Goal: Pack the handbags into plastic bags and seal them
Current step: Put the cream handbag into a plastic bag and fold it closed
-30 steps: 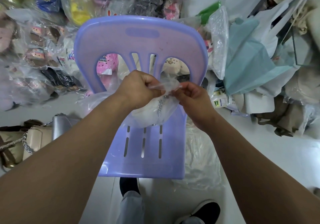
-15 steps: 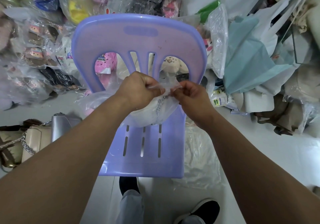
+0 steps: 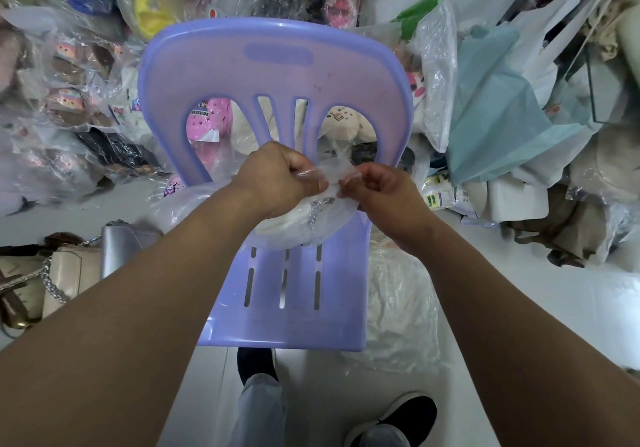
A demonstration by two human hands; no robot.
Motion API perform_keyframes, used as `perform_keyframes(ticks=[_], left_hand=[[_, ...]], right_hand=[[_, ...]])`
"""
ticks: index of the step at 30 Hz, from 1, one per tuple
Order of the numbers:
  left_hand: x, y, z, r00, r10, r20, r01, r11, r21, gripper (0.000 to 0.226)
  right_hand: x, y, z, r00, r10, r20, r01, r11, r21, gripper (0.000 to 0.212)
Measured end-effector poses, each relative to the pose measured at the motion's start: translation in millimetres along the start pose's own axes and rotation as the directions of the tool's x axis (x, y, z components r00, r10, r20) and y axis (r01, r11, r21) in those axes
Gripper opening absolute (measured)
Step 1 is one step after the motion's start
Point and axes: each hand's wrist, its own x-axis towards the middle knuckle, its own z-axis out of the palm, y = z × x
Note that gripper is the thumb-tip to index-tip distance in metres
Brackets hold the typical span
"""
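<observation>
A white handbag with a silver chain lies inside a clear plastic bag on the seat of a purple plastic chair. My left hand grips the gathered mouth of the plastic bag from the left. My right hand pinches the same bunched plastic from the right. The two hands sit close together above the handbag. Part of the handbag is hidden under my left wrist.
A silver handbag and a beige chain-strap handbag lie on the floor at left. Loose clear plastic bags lie right of the chair. Piles of bagged goods fill the back, a teal bag at right. My feet stand below the seat.
Both hands stay on the bag's mouth with only small shifts; the bunched plastic between them looks a little more spread out.
</observation>
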Motion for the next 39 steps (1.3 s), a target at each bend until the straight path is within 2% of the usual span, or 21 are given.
perform_keyframes(ticks=[4, 7, 11, 23, 30, 34, 39], left_hand=[[-0.1, 4.6, 0.2, 0.999, -0.036, 0.027, 0.037, 0.999, -0.039, 0.008], [-1.8, 5.7, -1.0, 0.996, -0.069, 0.062, 0.073, 0.995, -0.065, 0.015], [-4.1, 5.4, -0.1, 0.992, -0.106, 0.066, 0.113, 0.988, -0.109, 0.01], [-0.2, 2.3, 5.6, 0.971, -0.191, 0.142, 0.206, 0.974, -0.097, 0.011], [-3.0, 2.1, 13.8, 0.988, -0.124, 0.093, 0.139, 0.973, -0.181, 0.017], [-4.3, 3.7, 15.5, 0.993, -0.085, 0.078, 0.097, 0.981, -0.17, 0.018], [-5.4, 5.9, 14.3, 0.999, -0.033, 0.041, 0.035, 0.997, -0.073, 0.021]], right_hand=[[0.2, 1.8, -1.4, 1.0, 0.005, -0.011, -0.005, 1.0, 0.028, 0.008], [0.5, 1.5, -2.9, 1.0, 0.003, -0.011, -0.003, 1.0, 0.01, 0.006], [2.9, 3.3, -3.9, 1.0, 0.022, 0.008, -0.022, 0.999, -0.024, 0.006], [4.9, 8.6, 0.1, 0.998, 0.061, 0.011, -0.061, 0.998, 0.004, 0.007], [3.1, 8.1, -0.3, 0.997, 0.077, 0.003, -0.077, 0.994, 0.08, 0.009], [2.5, 7.3, -1.0, 0.998, 0.055, 0.0, -0.055, 0.996, 0.073, 0.006], [3.6, 7.9, -0.9, 0.998, 0.053, -0.017, -0.052, 0.996, 0.068, 0.007]])
